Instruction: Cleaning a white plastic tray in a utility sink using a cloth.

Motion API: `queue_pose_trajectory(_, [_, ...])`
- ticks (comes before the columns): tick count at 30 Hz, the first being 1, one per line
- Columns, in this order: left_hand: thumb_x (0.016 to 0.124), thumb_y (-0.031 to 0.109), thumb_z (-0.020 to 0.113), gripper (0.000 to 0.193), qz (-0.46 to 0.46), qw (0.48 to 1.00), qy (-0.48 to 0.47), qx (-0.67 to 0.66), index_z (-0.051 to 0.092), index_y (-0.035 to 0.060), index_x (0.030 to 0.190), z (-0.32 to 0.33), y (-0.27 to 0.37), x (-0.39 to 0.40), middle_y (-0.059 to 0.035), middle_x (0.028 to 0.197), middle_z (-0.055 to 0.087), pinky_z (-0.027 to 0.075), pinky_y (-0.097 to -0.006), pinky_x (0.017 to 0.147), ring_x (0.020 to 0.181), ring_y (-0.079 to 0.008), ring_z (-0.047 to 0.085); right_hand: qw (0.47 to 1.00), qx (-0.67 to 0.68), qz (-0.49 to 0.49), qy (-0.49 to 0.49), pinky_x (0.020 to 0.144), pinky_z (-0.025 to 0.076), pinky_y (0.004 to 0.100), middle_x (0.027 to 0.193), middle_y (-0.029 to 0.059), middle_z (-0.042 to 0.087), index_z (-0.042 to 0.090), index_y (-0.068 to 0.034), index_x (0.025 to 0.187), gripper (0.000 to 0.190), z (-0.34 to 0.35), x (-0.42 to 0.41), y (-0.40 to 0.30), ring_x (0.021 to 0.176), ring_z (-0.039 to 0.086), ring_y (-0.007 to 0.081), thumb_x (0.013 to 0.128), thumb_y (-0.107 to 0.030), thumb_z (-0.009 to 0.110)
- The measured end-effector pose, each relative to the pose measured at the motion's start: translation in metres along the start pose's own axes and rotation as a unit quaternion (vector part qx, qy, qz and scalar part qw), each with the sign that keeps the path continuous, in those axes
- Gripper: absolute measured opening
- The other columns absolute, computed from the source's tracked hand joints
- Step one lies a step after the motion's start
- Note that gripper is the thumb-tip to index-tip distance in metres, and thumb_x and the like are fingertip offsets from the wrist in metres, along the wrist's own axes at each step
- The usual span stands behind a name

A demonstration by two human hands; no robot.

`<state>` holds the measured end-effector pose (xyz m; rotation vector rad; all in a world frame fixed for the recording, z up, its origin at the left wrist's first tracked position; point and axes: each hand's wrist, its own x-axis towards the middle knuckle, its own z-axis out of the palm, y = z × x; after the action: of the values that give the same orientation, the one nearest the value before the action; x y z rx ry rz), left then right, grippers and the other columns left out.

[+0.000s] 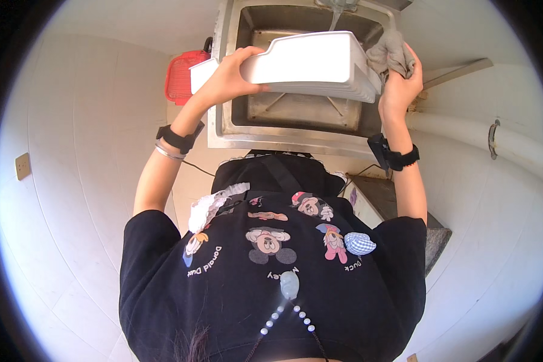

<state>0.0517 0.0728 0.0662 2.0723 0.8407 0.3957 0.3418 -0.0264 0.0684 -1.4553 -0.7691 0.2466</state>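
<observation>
A white plastic storage bin [307,59] with a notched edge is held tilted over a stainless steel sink [294,136]. My left hand [228,74] grips the bin at its left part, thumb on the near side and fingers over the far edge. Bunched in my right hand [400,88] is a damp-looking grey cloth [391,52], which rests against or just beside the bin's right end. Part of the sink basin is hidden behind the bin.
A faucet [338,5] stands at the sink's far side. To the left is a red plastic basket [185,77]. A white pipe [466,131] runs along the right wall, below a thin ledge [459,72]. A dark-topped low unit [380,194] stands at the lower right.
</observation>
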Motion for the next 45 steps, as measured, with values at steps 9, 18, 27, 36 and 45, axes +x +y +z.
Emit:
queue_pose_trajectory(9, [0.065, 0.026, 0.079, 0.071, 0.105, 0.989, 0.072, 0.072, 0.043, 0.0055, 0.123, 0.01, 0.012, 0.013, -0.0168, 0.111, 0.054, 0.04, -0.0373, 0.09, 0.105, -0.0302, 0.049, 0.983, -0.117, -0.141, 0.021, 0.092, 0.043, 0.0354, 0.108, 0.0112, 0.06, 0.061, -0.006, 0.108, 0.04, 0.039, -0.002, 0.006, 0.103, 0.056, 0.0283, 0.072, 0.009, 0.056])
queue_pose_trajectory(18, [0.065, 0.015, 0.079, 0.096, 0.114, 0.993, 0.017, -0.006, 0.026, 0.0131, 0.144, 0.004, 0.031, 0.025, -0.0147, 0.136, 0.043, 0.034, -0.0369, 0.104, 0.124, -0.0276, 0.043, 0.962, -0.077, 0.111, -0.239, 0.083, 0.045, 0.0255, 0.105, 0.0069, 0.063, 0.06, -0.001, 0.114, 0.035, 0.008, 0.083, 0.028, 0.094, 0.057, 0.014, 0.078, 0.001, 0.061])
queue_pose_trajectory(27, [0.061, 0.015, 0.083, 0.095, 0.06, 0.998, -0.014, -0.015, 0.033, 0.0131, 0.141, 0.005, 0.032, 0.016, -0.0084, 0.141, 0.041, 0.033, -0.0384, 0.105, 0.128, -0.0247, 0.04, 0.874, -0.047, 0.17, -0.452, 0.069, 0.047, 0.0268, 0.095, 0.0061, 0.064, 0.061, -0.002, 0.11, 0.032, 0.042, 0.115, 0.067, 0.08, 0.058, 0.0138, 0.079, 0.0, 0.058])
queue_pose_trajectory(36, [0.058, 0.018, 0.084, 0.097, 0.053, 0.998, -0.015, -0.008, 0.034, 0.0139, 0.141, 0.009, 0.046, 0.02, -0.008, 0.138, 0.045, 0.034, -0.0372, 0.103, 0.123, -0.0231, 0.043, 0.848, 0.027, 0.316, -0.425, 0.075, 0.047, 0.0258, 0.098, 0.002, 0.062, 0.059, -0.004, 0.112, 0.035, 0.047, 0.116, 0.122, 0.089, 0.057, 0.0105, 0.079, -0.01, 0.069])
queue_pose_trajectory(45, [0.059, 0.016, 0.082, 0.093, 0.059, 0.998, -0.01, -0.028, 0.036, 0.0155, 0.14, 0.008, 0.038, 0.02, -0.0091, 0.136, 0.046, 0.033, -0.0365, 0.104, 0.121, -0.0227, 0.045, 0.89, -0.161, 0.103, -0.415, 0.079, 0.045, 0.0274, 0.103, 0.0061, 0.063, 0.057, -0.001, 0.115, 0.04, 0.025, 0.125, 0.098, 0.09, 0.058, 0.0148, 0.077, -0.008, 0.067])
